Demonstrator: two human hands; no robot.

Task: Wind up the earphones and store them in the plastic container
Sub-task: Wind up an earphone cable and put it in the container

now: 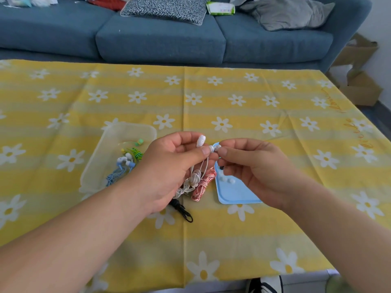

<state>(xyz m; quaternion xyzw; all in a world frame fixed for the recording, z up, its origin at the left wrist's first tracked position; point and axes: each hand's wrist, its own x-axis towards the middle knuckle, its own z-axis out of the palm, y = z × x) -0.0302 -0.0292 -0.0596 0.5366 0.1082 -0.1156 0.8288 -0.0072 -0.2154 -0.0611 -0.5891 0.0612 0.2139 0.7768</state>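
Two bare hands met above the middle of a table (211, 240) draped in a yellow daisy cloth. The left hand (167, 166) had its fingers (186, 143) curled round a set of white earphones (195, 176), one bud poking up above its thumb and the knotted cord dangling below. The right hand (260, 166) pinched the other white bud between thumb and fingertips. Under the hands lay wound red-and-white earphones (204, 182) and black earphones (183, 211), beside a blue lid (234, 195). Toward the left edge sat the clear plastic container (93, 166), holding green earphones (136, 153) and blue earphones (118, 172).
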